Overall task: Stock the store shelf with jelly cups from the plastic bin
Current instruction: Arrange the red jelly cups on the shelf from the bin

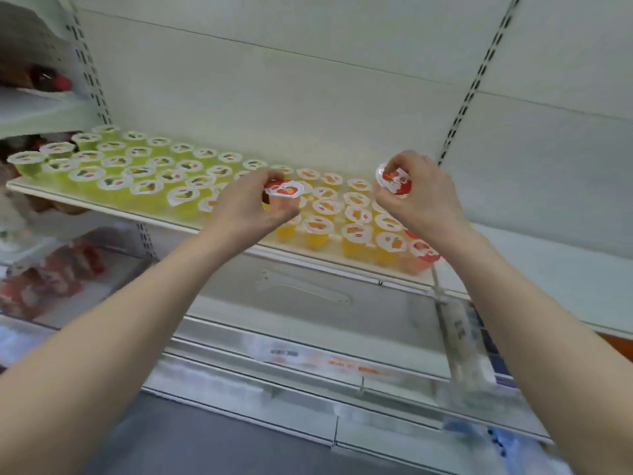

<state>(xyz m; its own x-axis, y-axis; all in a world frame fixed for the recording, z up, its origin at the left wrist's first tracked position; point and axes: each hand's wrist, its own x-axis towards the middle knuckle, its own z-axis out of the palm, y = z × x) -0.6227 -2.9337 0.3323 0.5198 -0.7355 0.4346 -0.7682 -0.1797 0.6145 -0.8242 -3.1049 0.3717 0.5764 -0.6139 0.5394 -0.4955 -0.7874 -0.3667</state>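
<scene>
- Green jelly cups [113, 162] fill the left end of the shelf [113, 209], flavours grouped, I'd say.
- Orange jelly cups [356, 214] take the middle.
- The left hand [246, 207] pinches a strawberry cup [284, 195] upright above them: clear tub, white-rimmed fruit lid.
- The right hand [421, 197] grips a second strawberry cup [394, 183], tilted, probably bound for the red cups [423, 255] at the front edge.
- No bin in sight.
</scene>
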